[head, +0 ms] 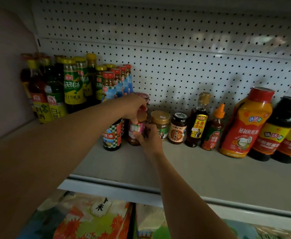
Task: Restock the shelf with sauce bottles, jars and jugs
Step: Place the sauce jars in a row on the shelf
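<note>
Pink-labelled sauce jar stands at the frame's centre on the grey shelf. The left hand curls its fingers over the jar's top from above; the right hand wraps its fingers around the jar's lower body.

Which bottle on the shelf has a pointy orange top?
The small chili sauce bottle, standing between the dark bottle with the gold cap and the big red and orange squeeze bottle. The others have flat caps.
</note>
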The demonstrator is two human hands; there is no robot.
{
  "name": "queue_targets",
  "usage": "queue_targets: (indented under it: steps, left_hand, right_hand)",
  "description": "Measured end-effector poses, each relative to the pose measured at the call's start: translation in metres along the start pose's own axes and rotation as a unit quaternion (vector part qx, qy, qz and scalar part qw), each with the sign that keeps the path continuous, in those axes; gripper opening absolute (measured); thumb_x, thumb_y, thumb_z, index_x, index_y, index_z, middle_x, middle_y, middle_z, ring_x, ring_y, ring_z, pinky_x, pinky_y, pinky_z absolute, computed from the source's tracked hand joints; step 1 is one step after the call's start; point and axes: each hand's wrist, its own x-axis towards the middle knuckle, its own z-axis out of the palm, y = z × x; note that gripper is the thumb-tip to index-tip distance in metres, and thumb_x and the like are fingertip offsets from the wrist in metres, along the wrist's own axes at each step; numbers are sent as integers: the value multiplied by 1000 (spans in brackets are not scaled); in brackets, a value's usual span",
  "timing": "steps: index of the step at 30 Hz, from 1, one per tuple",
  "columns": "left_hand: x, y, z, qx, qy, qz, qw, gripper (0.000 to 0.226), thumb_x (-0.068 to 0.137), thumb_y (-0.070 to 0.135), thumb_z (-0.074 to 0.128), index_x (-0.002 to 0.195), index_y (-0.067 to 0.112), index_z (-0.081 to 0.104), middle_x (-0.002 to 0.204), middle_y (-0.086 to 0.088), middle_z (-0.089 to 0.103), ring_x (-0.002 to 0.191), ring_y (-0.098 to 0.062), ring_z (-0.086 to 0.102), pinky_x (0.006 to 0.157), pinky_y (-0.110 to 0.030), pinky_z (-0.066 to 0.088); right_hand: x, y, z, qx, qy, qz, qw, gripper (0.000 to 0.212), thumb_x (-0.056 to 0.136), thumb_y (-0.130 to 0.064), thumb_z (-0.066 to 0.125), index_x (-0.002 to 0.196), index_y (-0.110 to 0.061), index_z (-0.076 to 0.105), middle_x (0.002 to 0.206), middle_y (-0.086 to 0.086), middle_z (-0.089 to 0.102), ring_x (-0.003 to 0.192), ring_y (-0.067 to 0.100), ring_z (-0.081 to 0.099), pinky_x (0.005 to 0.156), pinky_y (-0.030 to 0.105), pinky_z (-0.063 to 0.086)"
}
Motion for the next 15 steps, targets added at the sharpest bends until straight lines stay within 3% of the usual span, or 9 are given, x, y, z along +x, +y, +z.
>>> queue_targets:
  steps: [3, 7, 10, 13, 15]
  left_hand:
    - [-1, 2, -2, 8, -5, -2, 1000, 78, 81, 16, 79, 147, 13, 39, 147, -10, 46, 130, -28, 47, 98, -32, 42]
    - [-3, 7, -5, 19, 4, -7, 1000, 79, 83, 16, 77, 150, 13, 34, 153, -9, 38, 135, -26, 41, 101, -29, 38]
    - [-3, 10, -6, 17, 1, -18, 1000, 81, 84, 16, 76, 151, 11, 31, 151, -9, 39, 134, -26, 42, 101, -29, 38]
    - [-2, 10, -6, 18, 0, -18, 1000, 77, 84, 16, 77, 148, 10, 35, 148, -10, 43, 130, -25, 46, 97, -27, 39]
    - [-1, 10, -6, 16, 3, -15, 1000, 77, 82, 15, 78, 147, 9, 37, 146, -10, 45, 128, -26, 48, 94, -27, 40]
  right_hand:
    - [-1, -2, -2, 6, 8, -1, 1000, 44, 88, -36, 76, 123, -22, 53, 124, -3, 68, 113, 14, 64, 98, 38, 52]
    - [-2, -4, -7, 39, 5, -3, 999, 36, 91, -26, 74, 122, -17, 59, 118, -3, 69, 108, 8, 65, 86, 12, 50]
    - [-1, -3, -7, 47, 5, -15, 999, 38, 93, -26, 72, 128, -17, 62, 122, -4, 69, 110, 6, 64, 94, 19, 51]
    - [1, -2, -8, 34, -11, -31, 999, 43, 95, -28, 69, 136, -18, 60, 128, -5, 68, 116, 4, 63, 94, 12, 49]
    - [2, 0, -7, 36, -16, -33, 999, 48, 95, -28, 68, 140, -17, 57, 132, -4, 66, 120, 5, 62, 101, 19, 49]
